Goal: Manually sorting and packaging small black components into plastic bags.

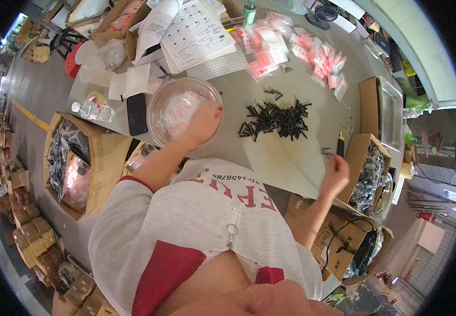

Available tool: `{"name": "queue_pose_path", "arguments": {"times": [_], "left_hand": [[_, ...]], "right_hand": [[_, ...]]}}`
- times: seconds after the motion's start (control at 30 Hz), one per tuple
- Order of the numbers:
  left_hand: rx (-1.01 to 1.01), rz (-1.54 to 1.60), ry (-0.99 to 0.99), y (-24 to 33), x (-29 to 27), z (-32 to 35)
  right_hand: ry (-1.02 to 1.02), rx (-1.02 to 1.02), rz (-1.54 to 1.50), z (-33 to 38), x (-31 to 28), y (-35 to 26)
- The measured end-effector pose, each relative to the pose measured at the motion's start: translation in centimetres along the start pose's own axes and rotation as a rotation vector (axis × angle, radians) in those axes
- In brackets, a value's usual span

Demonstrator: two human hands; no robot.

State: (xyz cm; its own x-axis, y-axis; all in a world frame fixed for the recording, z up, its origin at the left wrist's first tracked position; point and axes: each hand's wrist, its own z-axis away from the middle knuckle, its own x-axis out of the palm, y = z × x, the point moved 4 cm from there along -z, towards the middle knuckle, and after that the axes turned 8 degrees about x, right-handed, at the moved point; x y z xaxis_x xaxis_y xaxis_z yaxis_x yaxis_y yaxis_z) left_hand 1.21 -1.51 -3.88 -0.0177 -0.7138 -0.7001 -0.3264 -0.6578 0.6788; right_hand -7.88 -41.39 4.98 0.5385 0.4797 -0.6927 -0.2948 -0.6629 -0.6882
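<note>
My left hand point(205, 125) is over the right side of a clear round bowl point(157, 134), its fingers curled in. Whatever those fingers may hold is hidden. Inside the bowl lie clear plastic bags point(178, 111) with red print. At the right of the table my right hand point(336, 176) is closed in a pinch, slightly blurred. A small dark piece point(326, 151) shows at its fingertips, too small to name. Between the hands, farther back, a loose pile of black screws point(278, 120) lies on the grey table point(270, 163).
Small red-printed bags point(320, 55) lie at the back right. Papers point(199, 34) cover the back left. A phone point(137, 114) and a water bottle point(93, 111) are left of the bowl. Cardboard boxes of bagged parts point(367, 171) point(99, 174) flank the table. A yellow-black tool point(340, 143) lies at right.
</note>
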Motion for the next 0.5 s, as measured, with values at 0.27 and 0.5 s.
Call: {"name": "queue_pose_path", "arguments": {"times": [0.27, 0.5], "left_hand": [[-0.057, -0.394, 0.038, -8.8, 0.2, 0.5], [-0.223, -0.085, 0.03, -6.5, -1.1, 0.2]], "right_hand": [[-0.091, 0.07, 0.045, 0.1, 3.4, 1.8], [-0.605, -0.1, 0.091, 8.1, 19.6, -0.9]]}}
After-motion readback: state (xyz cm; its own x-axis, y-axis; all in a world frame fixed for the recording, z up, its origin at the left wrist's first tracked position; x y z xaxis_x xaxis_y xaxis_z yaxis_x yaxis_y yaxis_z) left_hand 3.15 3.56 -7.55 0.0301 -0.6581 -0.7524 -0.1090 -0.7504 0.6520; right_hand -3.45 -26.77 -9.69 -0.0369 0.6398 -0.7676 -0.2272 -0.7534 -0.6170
